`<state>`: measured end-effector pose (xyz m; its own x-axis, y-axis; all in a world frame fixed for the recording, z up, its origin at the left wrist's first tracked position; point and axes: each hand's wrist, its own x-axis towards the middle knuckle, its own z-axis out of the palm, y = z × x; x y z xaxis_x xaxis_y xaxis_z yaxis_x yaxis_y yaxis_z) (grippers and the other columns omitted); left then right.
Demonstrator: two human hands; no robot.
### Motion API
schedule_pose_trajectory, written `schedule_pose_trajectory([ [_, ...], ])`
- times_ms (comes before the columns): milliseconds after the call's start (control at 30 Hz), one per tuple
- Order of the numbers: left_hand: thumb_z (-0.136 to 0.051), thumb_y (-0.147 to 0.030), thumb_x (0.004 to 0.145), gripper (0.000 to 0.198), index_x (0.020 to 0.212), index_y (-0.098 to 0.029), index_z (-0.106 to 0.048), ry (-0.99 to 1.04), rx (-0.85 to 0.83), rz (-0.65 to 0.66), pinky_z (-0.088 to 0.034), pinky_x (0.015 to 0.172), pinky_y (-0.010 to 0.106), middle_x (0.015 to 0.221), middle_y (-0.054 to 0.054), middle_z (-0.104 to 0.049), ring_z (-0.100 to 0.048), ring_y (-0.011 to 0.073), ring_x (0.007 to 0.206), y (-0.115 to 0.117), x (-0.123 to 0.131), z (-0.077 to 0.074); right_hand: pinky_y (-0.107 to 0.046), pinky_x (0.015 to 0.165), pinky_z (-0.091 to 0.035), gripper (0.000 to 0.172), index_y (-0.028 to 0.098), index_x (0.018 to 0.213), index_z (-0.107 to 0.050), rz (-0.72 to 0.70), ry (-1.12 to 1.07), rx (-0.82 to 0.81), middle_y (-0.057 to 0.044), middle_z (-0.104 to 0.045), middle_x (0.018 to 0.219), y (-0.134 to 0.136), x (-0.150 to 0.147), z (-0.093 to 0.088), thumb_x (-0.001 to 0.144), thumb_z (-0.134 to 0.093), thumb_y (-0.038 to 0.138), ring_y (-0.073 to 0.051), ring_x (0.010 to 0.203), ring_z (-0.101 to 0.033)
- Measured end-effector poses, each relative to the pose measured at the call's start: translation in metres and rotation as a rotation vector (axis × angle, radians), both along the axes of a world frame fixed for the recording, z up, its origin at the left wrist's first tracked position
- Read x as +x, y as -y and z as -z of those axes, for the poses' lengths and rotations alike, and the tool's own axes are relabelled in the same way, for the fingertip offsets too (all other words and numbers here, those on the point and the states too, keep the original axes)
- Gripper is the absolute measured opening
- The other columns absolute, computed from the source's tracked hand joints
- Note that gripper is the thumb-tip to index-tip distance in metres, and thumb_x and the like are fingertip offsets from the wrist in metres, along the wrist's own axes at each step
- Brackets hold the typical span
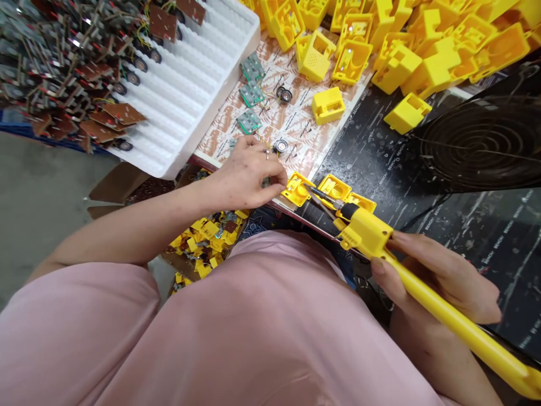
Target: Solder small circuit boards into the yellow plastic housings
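Right hand point(448, 276) grips a soldering iron point(372, 232), probably light, rigid, best held by its handle point(499, 351); left hand point(251, 177) bunches beside the casing point(297, 192), whether pinching anything, I cannot tell.

Two hands in play: one left hand point(253, 175) near the middle, one right hand point(443, 276) at 4 o'clock. Just the one yellow soldering tool point(372, 232), around 3 to 4. I get three open yellow housings point(335, 188) lined up toward 3, plus two loners: one housing point(328, 107) at 1, another housing point(408, 114) at 2. Four green boards point(251, 93) around 12, the last partly hidden. Speakers point(280, 146) at 12: three, I think, since two overlap. One white foam tray point(198, 84) at 11. The board heap point(76, 73) at 10? Uncountable, honestly.
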<state>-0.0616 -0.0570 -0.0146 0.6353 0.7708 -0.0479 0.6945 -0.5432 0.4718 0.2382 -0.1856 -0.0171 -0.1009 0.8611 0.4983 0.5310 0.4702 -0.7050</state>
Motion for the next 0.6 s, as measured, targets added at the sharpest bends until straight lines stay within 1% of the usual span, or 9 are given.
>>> schedule_pose_trajectory([
  [67, -0.056, -0.031, 0.090, 0.022, 0.082, -0.024, -0.075, -0.048, 0.012, 0.015, -0.037, 0.105, 0.049, 0.080, 0.001, -0.073, -0.063, 0.0221, 0.091, 0.000, 0.003, -0.002, -0.033, 0.066, -0.066, 0.056, 0.029, 0.140, -0.068, -0.130, 0.003, 0.036, -0.003, -0.079, 0.090, -0.005, 0.001, -0.002, 0.087, -0.081, 0.013, -0.020, 0.076, -0.077],
  [133, -0.056, -0.031, 0.088, 0.021, 0.081, -0.023, -0.074, -0.096, 0.012, 0.029, -0.037, 0.104, 0.049, 0.078, 0.001, -0.072, -0.062, 0.0218, 0.090, -0.001, 0.005, -0.003, -0.030, 0.066, -0.066, 0.035, 0.025, 0.129, -0.071, -0.232, 0.040, 0.030, -0.003, -0.076, 0.083, -0.009, 0.000, -0.002, 0.095, -0.074, 0.019, -0.018, 0.074, -0.076],
  [200, -0.056, -0.031, 0.088, 0.021, 0.081, -0.022, -0.073, -0.130, 0.015, 0.042, -0.037, 0.103, 0.048, 0.078, 0.001, -0.072, -0.062, 0.0216, 0.090, -0.002, 0.007, -0.005, -0.028, 0.069, -0.066, 0.011, 0.023, 0.110, -0.072, -0.249, 0.103, 0.012, -0.004, -0.076, 0.082, -0.012, -0.001, -0.004, 0.099, -0.070, 0.024, -0.017, 0.074, -0.076],
  [233, -0.056, -0.031, 0.088, 0.021, 0.081, -0.022, -0.073, -0.141, 0.020, 0.048, -0.038, 0.103, 0.048, 0.078, 0.001, -0.072, -0.062, 0.0214, 0.090, -0.003, 0.008, -0.005, -0.027, 0.070, -0.066, 0.005, 0.022, 0.103, -0.071, -0.246, 0.134, 0.010, -0.004, -0.076, 0.083, -0.013, -0.002, -0.005, 0.099, -0.071, 0.025, -0.016, 0.074, -0.076],
  [300, -0.055, -0.031, 0.089, 0.022, 0.082, -0.022, -0.074, -0.157, 0.035, 0.053, -0.038, 0.104, 0.048, 0.080, 0.001, -0.073, -0.063, 0.0212, 0.090, -0.004, 0.009, -0.006, -0.025, 0.072, -0.066, 0.004, 0.022, 0.096, -0.069, -0.259, 0.189, 0.012, -0.004, -0.077, 0.085, -0.015, -0.004, -0.009, 0.098, -0.072, 0.023, -0.016, 0.074, -0.076],
  [433, -0.054, -0.031, 0.089, 0.024, 0.082, -0.022, -0.075, -0.169, 0.069, 0.059, -0.040, 0.102, 0.047, 0.081, 0.001, -0.073, -0.063, 0.0214, 0.090, -0.004, 0.009, -0.006, -0.024, 0.076, -0.066, 0.004, 0.019, 0.096, -0.068, -0.296, 0.260, 0.036, -0.004, -0.077, 0.085, -0.019, -0.009, -0.016, 0.098, -0.070, 0.018, -0.015, 0.075, -0.077],
  [467, -0.054, -0.031, 0.089, 0.024, 0.081, -0.022, -0.075, -0.170, 0.076, 0.061, -0.040, 0.102, 0.047, 0.080, 0.001, -0.072, -0.063, 0.0215, 0.089, -0.004, 0.010, -0.005, -0.024, 0.075, -0.066, 0.006, 0.018, 0.097, -0.067, -0.300, 0.263, 0.063, -0.005, -0.077, 0.085, -0.020, -0.010, -0.018, 0.096, -0.073, 0.015, -0.014, 0.076, -0.076],
  [533, -0.054, -0.030, 0.089, 0.024, 0.080, -0.022, -0.075, -0.169, 0.091, 0.062, -0.041, 0.102, 0.048, 0.077, 0.002, -0.070, -0.063, 0.0217, 0.089, -0.004, 0.010, -0.003, -0.024, 0.073, -0.065, 0.020, 0.016, 0.099, -0.067, -0.312, 0.270, 0.111, -0.006, -0.077, 0.086, -0.022, -0.014, -0.022, 0.088, -0.081, 0.008, -0.015, 0.076, -0.076],
  [600, -0.054, -0.029, 0.088, 0.024, 0.078, -0.022, -0.075, -0.160, 0.106, 0.063, -0.041, 0.102, 0.049, 0.075, 0.001, -0.069, -0.063, 0.0219, 0.089, -0.004, 0.012, -0.002, -0.027, 0.073, -0.065, 0.029, 0.013, 0.099, -0.066, -0.321, 0.281, 0.120, -0.008, -0.078, 0.087, -0.022, -0.019, -0.028, 0.080, -0.086, 0.003, -0.017, 0.078, -0.076],
])
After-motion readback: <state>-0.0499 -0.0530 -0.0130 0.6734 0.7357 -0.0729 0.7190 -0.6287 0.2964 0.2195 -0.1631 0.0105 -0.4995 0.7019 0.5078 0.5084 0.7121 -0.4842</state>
